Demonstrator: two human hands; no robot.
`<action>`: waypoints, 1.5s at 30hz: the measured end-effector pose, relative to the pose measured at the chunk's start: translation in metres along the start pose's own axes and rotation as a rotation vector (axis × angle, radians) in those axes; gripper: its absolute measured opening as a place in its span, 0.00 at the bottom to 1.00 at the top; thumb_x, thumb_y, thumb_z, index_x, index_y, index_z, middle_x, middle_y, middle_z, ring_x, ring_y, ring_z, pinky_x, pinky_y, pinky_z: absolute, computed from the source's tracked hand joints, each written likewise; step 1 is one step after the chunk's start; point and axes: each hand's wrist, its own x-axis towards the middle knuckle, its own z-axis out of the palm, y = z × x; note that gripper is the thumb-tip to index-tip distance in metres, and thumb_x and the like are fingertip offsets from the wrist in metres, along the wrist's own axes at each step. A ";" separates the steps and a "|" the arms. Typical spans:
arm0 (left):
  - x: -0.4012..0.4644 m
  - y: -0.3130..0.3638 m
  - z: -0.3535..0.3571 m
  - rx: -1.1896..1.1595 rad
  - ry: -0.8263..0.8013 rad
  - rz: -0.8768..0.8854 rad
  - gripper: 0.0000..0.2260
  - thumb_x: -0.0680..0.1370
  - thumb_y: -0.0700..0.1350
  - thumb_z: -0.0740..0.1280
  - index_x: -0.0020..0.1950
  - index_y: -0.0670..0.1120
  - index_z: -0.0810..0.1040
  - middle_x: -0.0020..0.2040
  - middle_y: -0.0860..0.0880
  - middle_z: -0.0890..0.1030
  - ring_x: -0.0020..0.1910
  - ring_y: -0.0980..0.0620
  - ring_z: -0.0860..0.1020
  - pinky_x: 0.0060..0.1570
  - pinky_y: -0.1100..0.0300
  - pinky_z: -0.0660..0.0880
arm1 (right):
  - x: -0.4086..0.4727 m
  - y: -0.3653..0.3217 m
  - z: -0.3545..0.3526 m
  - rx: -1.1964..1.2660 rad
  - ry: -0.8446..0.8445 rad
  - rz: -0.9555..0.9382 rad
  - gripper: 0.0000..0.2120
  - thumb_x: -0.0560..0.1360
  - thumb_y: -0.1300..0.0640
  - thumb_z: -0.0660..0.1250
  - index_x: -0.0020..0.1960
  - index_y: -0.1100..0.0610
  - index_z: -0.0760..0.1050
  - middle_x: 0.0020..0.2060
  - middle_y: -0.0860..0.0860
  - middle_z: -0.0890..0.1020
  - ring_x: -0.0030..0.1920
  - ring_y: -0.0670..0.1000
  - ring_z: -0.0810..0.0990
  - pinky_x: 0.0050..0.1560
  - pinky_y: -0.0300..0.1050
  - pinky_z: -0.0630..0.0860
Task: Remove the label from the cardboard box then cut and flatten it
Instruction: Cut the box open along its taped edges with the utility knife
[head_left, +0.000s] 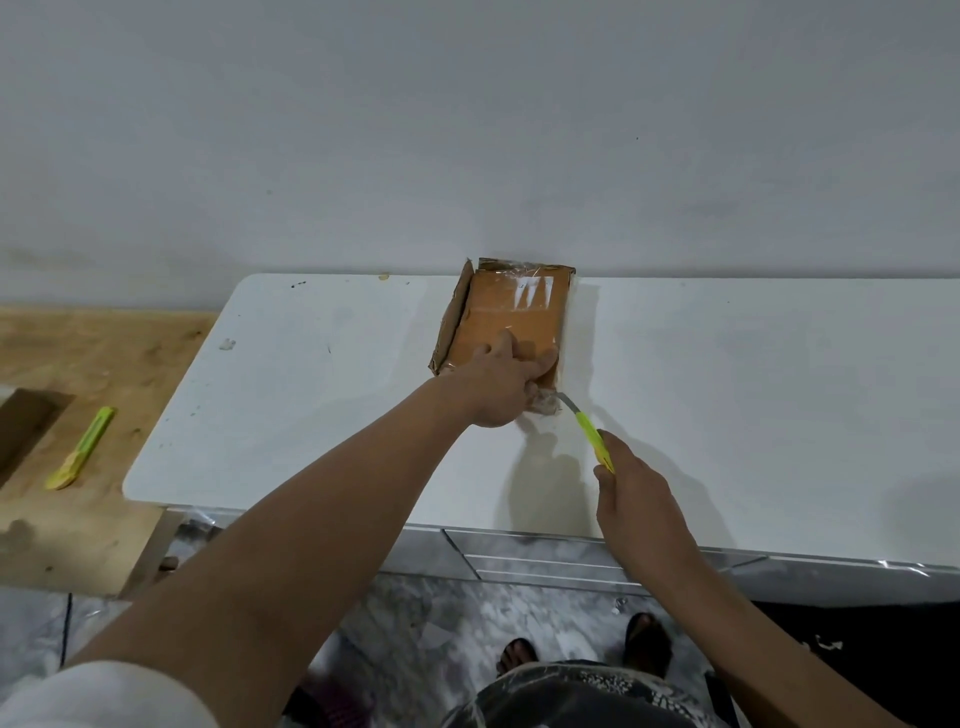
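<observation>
A brown cardboard box (511, 314) lies on the white table (311, 395), its far end against the wall, with shiny clear tape across its top. My left hand (501, 382) presses down on the box's near end, fingers spread over the top and near edge. My right hand (631, 486) grips a yellow-green utility knife (592, 434). The knife's metal blade points up-left and touches the box's near right corner, where crumpled clear tape (545, 402) hangs loose.
A second yellow-green utility knife (83, 449) lies on a wooden surface (104, 358) to the left of the table, beside a dark brown piece (26, 423). A grey wall rises behind the table. Marble-patterned floor and my sandalled feet (587, 649) show below the table's front edge.
</observation>
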 end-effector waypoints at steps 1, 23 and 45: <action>-0.001 0.001 0.000 0.021 0.007 -0.002 0.23 0.85 0.50 0.50 0.80 0.62 0.50 0.72 0.45 0.55 0.69 0.40 0.60 0.66 0.43 0.64 | 0.001 0.000 0.000 -0.024 -0.001 0.006 0.20 0.82 0.60 0.55 0.73 0.54 0.63 0.52 0.57 0.80 0.50 0.60 0.79 0.48 0.52 0.75; -0.011 -0.020 0.016 -0.050 0.546 0.037 0.12 0.81 0.42 0.62 0.62 0.53 0.79 0.54 0.48 0.77 0.57 0.46 0.73 0.52 0.49 0.76 | 0.013 -0.012 -0.014 0.009 -0.116 0.046 0.14 0.81 0.58 0.55 0.66 0.55 0.65 0.30 0.53 0.75 0.28 0.52 0.73 0.28 0.44 0.66; -0.025 -0.017 0.038 0.113 0.677 0.046 0.18 0.77 0.38 0.64 0.65 0.49 0.80 0.54 0.47 0.78 0.55 0.43 0.75 0.46 0.53 0.75 | 0.022 -0.010 -0.006 -0.093 -0.215 0.109 0.13 0.81 0.59 0.54 0.66 0.55 0.66 0.36 0.55 0.76 0.32 0.52 0.75 0.30 0.45 0.68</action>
